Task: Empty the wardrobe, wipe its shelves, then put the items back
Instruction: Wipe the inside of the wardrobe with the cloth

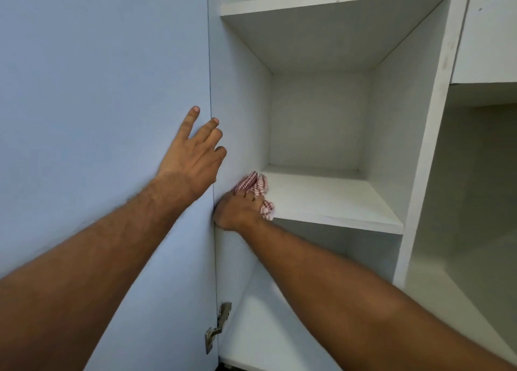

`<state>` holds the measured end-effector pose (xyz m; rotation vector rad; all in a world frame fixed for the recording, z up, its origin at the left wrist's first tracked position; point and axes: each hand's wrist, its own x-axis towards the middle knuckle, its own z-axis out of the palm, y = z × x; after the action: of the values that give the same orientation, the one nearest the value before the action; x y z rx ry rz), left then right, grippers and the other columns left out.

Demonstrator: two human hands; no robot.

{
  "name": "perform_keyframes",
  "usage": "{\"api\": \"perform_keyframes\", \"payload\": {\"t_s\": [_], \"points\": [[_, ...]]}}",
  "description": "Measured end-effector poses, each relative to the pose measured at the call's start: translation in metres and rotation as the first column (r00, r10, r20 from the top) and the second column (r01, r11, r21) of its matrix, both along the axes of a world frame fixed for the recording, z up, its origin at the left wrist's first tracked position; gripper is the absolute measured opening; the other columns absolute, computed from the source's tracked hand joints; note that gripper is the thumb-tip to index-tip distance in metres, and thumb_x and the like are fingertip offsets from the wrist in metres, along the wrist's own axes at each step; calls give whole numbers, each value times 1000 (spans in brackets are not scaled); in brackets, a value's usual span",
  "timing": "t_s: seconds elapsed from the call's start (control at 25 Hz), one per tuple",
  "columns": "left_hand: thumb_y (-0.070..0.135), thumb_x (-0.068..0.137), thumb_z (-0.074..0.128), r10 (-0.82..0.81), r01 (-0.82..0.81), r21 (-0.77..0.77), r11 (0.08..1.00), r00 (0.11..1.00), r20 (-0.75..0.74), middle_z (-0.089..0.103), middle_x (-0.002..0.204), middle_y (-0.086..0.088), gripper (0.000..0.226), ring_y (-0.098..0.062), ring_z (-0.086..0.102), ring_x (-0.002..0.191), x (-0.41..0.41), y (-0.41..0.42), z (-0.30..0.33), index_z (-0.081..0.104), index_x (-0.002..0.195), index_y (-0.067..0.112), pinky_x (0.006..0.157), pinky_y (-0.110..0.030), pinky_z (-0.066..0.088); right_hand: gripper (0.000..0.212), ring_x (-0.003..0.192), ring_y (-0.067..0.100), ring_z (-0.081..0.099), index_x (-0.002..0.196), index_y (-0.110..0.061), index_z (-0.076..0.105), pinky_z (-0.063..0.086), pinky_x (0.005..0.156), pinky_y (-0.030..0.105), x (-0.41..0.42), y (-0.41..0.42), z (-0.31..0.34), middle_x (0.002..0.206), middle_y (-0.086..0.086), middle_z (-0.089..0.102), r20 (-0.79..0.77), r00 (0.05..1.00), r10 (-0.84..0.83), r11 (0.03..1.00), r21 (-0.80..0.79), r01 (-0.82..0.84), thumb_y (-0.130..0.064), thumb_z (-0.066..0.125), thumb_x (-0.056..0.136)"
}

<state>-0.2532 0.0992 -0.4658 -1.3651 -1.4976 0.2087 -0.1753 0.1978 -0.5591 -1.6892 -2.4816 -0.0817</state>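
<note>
White shelf [335,202]: right hand [237,212] grips a checked cloth [257,187], bunched, stretching away inward; left hand [193,155], fingers spread, rests on the door [98,90].

Cloth [256,187] red-white checked; wardrobe shelves [335,202] white; door [98,90] pale blue.
</note>
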Motion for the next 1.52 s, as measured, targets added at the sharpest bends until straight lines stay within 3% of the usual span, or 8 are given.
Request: {"api": "perform_keyframes", "payload": {"t_s": [0.56, 0.8, 0.88, 0.96, 1.04, 1.08, 1.24, 1.52], "points": [[62, 94, 47, -24, 29, 65, 997, 996, -84, 30, 156, -4, 55, -22, 9, 155, -8, 8, -5, 45, 140, 31, 122, -60, -6, 43, 131, 34, 53, 139, -9, 55, 24, 121, 48, 302, -34, -32, 140, 19, 57, 74, 991, -110, 857, 512, 57, -22, 53, 99], [57, 94, 52, -48, 53, 78, 996, 997, -66, 32, 156, -9, 56, -24, 11, 155, -9, 9, -5, 48, 140, 26, 122, -61, -4, 32, 107, 33, 67, 128, -12, 65, 52, 94, 43, 261, -86, -62, 127, 13, 67, -315, 948, 50, 875, 472, 111, -15, 59, 97], [57, 93, 55, -63, 67, 81, 994, 997, -53, 33, 157, -10, 57, -25, 13, 154, -10, 10, -4, 50, 140, 25, 122, -61, -2, 19, 84, 20, 70, 115, -19, 67, 57, 74, 30, 233, -106, -80, 104, 1, 73, -612, 776, 154, 955, 294, 43, -16, 57, 99], [57, 92, 57, -63, 66, 79, 995, 997, -50, 33, 157, -12, 59, -25, 14, 154, -11, 10, -5, 52, 139, 24, 122, -61, 0, 15, 77, 12, 70, 106, -16, 70, 53, 72, 28, 201, -106, -104, 93, -1, 76, -934, 357, -22, 994, -58, -90, -17, 56, 101], [58, 91, 57, -68, 72, 82, 994, 997, -49, 34, 156, -12, 60, -26, 14, 154, -12, 12, -6, 52, 139, 23, 122, -61, 1, 25, 81, 24, 72, 109, -2, 69, 54, 81, 37, 174, -101, -129, 98, 15, 76, -859, -90, -505, 810, -435, -393, -18, 52, 101], [58, 91, 57, -68, 73, 87, 994, 996, -56, 34, 156, -13, 60, -26, 14, 154, -12, 12, -7, 52, 139, 23, 122, -61, 1, 31, 84, 30, 71, 113, 2, 67, 54, 84, 41, 164, -103, -139, 103, 19, 74, -702, -157, -694, 658, -531, -534, -20, 49, 100], [57, 90, 58, -89, 100, 116, 988, 991, -95, 40, 151, -14, 57, -27, 20, 152, -16, 14, -8, 58, 134, 21, 123, -60, 1, 47, 88, 36, 73, 113, 1, 70, 51, 85, 46, 148, -116, -169, 113, 21, 72, -464, -147, -874, 421, -571, -705, -38, 49, 97], [56, 91, 59, -89, 100, 121, 988, 992, -93, 43, 148, -15, 57, -30, 20, 152, -14, 17, -10, 58, 133, 17, 122, -63, 4, 39, 86, 32, 68, 119, -1, 66, 53, 78, 43, 136, -72, -164, 97, 17, 73, -523, -220, -824, 524, -552, -649, -30, 61, 94]]}}
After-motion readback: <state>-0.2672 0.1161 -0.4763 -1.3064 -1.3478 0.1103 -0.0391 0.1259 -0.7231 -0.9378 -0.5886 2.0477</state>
